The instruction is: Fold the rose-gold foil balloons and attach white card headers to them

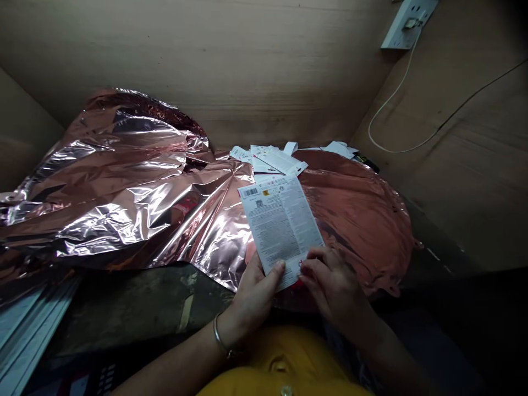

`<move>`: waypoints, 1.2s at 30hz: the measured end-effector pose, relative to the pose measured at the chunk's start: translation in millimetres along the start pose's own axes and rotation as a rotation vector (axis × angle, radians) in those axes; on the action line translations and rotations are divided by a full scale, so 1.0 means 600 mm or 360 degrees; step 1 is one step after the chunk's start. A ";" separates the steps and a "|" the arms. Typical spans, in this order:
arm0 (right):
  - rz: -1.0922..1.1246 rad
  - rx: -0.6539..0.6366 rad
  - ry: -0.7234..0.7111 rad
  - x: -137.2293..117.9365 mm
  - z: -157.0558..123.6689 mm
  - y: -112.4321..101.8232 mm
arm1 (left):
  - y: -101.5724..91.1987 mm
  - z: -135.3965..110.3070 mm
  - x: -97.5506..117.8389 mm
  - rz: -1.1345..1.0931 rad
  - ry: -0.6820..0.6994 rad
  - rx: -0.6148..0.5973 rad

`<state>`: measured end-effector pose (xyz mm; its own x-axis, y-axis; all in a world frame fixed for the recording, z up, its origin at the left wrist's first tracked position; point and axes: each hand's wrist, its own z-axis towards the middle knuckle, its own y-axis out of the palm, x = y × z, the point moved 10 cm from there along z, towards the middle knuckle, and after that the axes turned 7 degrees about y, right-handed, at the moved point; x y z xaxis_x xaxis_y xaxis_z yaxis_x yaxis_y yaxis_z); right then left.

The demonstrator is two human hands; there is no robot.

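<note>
Left hand point(251, 300) has a barcoded printed card point(280, 231) pinched near its bottom edge, thumb on top, and right hand point(330, 280) is closed on the card's lower corner. Card's around 6 o'clock, over a crumpled rose-gold foil balloon point(355, 220). More white cards point(272, 159) sit at 12 o'clock, wall socket point(408, 22) at 1.

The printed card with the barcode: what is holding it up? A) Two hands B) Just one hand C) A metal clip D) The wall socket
A, because the left hand and the right hand both have their fingers on the lower end of the printed card.
</note>
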<state>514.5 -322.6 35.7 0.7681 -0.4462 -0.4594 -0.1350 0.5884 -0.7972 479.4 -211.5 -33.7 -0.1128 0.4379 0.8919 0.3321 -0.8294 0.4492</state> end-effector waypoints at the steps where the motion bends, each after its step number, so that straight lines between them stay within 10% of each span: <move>1: -0.0002 -0.0017 0.0011 0.000 -0.001 0.001 | 0.003 -0.002 0.001 0.0014 -0.0005 -0.0013; 18: 0.0216 0.0106 0.0014 -0.010 -0.008 -0.031 | 0.034 -0.007 -0.019 -0.0294 -0.0148 -0.0097; 21: 0.0515 -0.0035 0.0452 0.061 -0.052 -0.052 | 0.018 -0.003 -0.023 -0.0286 -0.0185 -0.0001; 24: 0.0619 -0.0670 0.0936 0.155 -0.138 -0.036 | 0.002 -0.004 -0.026 -0.0321 -0.0203 0.0044; 28: 0.0631 0.0099 0.1587 0.297 -0.175 -0.106 | 0.029 -0.017 -0.049 -0.0281 -0.0306 -0.0014; 33: 0.1641 -0.0184 0.1580 0.270 -0.034 0.018 | 0.105 0.034 -0.026 0.0091 -0.0193 -0.0457; 36: 0.1440 -0.0062 0.1399 0.302 0.096 0.009 | 0.025 0.162 0.044 0.0762 -0.0026 -0.0110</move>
<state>689.1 -361.6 -29.1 -0.2812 -0.2007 -0.9384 -0.4234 0.9035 -0.0663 572.3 -178.6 -8.6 0.0526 0.0065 0.9986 0.2798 -0.9600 -0.0085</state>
